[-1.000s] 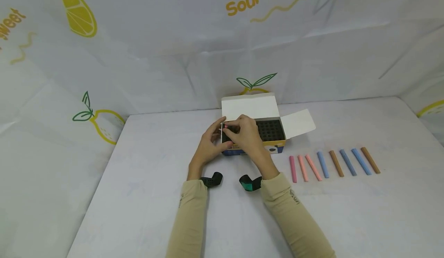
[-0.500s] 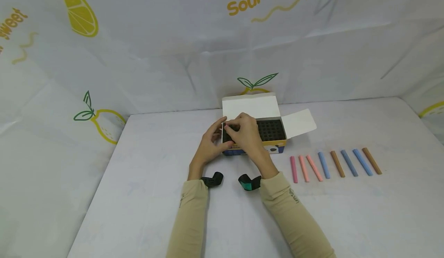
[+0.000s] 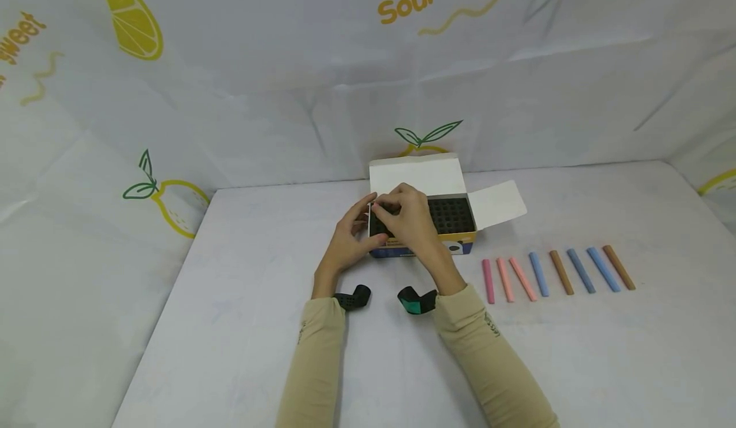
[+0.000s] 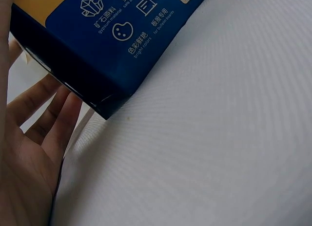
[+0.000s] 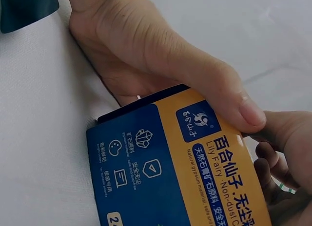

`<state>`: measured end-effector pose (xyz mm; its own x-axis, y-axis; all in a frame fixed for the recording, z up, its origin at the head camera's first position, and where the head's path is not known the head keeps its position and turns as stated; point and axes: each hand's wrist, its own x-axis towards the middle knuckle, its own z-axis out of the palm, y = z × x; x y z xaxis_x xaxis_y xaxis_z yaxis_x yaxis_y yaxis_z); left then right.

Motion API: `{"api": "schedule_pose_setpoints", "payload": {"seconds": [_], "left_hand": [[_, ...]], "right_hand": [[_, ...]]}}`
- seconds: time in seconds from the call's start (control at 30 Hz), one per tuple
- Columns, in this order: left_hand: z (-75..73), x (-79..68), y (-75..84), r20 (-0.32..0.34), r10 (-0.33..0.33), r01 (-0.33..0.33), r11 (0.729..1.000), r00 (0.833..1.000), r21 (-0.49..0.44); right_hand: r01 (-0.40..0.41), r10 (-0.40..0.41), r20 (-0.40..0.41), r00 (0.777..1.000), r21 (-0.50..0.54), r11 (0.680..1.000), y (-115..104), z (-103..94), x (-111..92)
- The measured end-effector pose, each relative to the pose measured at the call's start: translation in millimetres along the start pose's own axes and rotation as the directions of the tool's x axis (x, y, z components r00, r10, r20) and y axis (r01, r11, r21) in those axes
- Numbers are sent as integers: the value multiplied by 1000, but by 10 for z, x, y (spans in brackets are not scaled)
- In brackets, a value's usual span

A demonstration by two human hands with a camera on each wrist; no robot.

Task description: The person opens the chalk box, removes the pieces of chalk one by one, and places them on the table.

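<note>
A blue and yellow chalk box [image 3: 398, 250] stands with its lid up, a black holed insert [image 3: 450, 215] inside. My left hand [image 3: 347, 241] grips its left end; in the right wrist view the thumb [image 5: 229, 97] lies over the front top edge. In the left wrist view, that hand's fingers [image 4: 36, 102] are beside the box's end. Over the insert's left back part, my right hand [image 3: 413, 218] pinches a pink chalk stick [image 3: 375, 205] between thumb and forefinger. Only a bit of the stick shows; the rest is hidden.
Several chalk sticks lie in a row right of the box: a dark pink one [image 3: 488, 281], light pink, blue and brown ones [image 3: 619, 267]. The white lid [image 3: 416, 175] and side flap [image 3: 498, 204] stick out behind and to the right. A white printed backdrop [image 3: 276, 115] rises behind the table.
My right hand has risen slightly, still pinching at the insert's left back part. The left hand keeps its grip on the box, and the row of chalk is unchanged.
</note>
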<state>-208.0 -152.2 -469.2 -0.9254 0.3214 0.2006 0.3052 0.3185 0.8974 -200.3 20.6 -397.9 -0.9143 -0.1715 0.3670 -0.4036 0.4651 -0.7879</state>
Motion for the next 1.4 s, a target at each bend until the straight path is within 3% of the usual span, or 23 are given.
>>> {"api": "schedule_pose_setpoints", "payload": {"seconds": [0.2,0.63,0.83,1.13,1.4], "left_hand": [[3,6,11,-8,-8,8,1000,1000,12],[-3,2,19,1,-7,7,1000,1000,-3],[-6,-6,28,3,-14,14,1000,1000,-16],[-5,-1,35,2,0,0,1000,1000,-2],[-4,-8,25,-8,-36,36,999,999,-2]], "right_hand": [[-26,26,-9,1000,8,1000,25,18,25],[-110,113,24,993,-85,990,8,22,4],[-78,79,19,997,-59,995,-6,45,-3],[-32,32,-74,997,7,999,-16,5,37],[10,0,-116,993,85,996,-102,-58,73]]}}
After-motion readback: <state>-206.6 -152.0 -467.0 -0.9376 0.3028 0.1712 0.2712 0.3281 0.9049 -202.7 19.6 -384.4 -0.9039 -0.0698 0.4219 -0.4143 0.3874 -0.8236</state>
